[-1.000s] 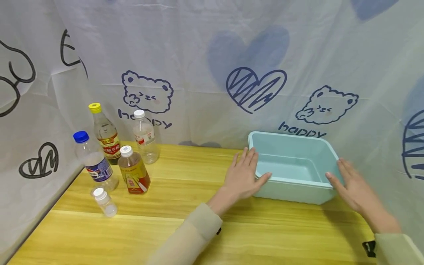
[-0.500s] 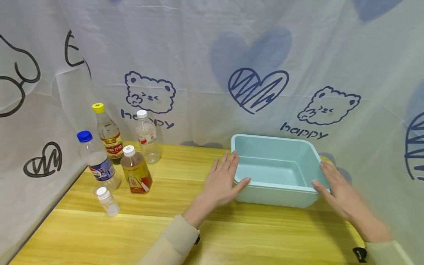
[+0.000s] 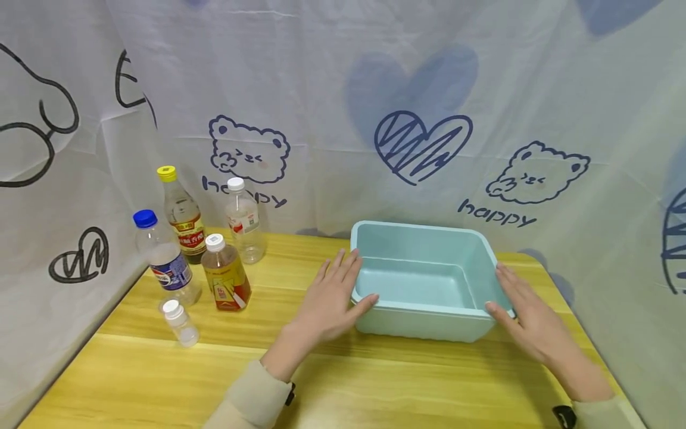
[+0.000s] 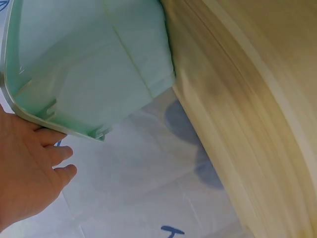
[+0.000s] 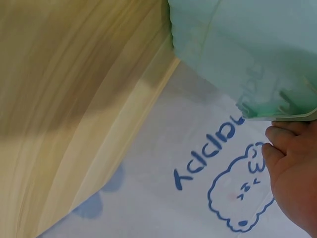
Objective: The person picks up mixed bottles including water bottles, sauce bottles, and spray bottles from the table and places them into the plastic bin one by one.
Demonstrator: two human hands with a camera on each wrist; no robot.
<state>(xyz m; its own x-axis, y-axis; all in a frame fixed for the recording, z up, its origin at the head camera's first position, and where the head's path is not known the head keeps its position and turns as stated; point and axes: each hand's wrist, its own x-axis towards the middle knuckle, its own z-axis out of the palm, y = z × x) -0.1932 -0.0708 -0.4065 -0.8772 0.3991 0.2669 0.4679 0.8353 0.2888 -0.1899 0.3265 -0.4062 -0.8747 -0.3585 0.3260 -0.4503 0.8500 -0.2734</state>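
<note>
A light teal plastic bin (image 3: 418, 326) with nothing in it sits on the table toward the right. My left hand (image 3: 328, 301) lies against its left end, fingers straight along the side and thumb at the near rim. At the opposite end, my right hand (image 3: 532, 322) presses in the same way, its thumb by the near right corner. The left wrist view shows the left fingers (image 4: 55, 154) right at the bin's rim. In the right wrist view, the right fingers (image 5: 281, 136) are just under the rim edge.
At the left stand a blue-capped bottle (image 3: 170, 271), a yellow-capped sauce bottle (image 3: 189, 229), a clear white-capped bottle (image 3: 246, 229), an amber drink bottle (image 3: 227, 280) and a small white-capped bottle (image 3: 184, 329). Printed cloth (image 3: 332, 149) hangs behind the wooden table (image 3: 407, 381).
Both hands have moved the bin leftward along the table and slightly nearer, exposing the table's back right corner. The bottles stay in place; the head view has shifted slightly.
</note>
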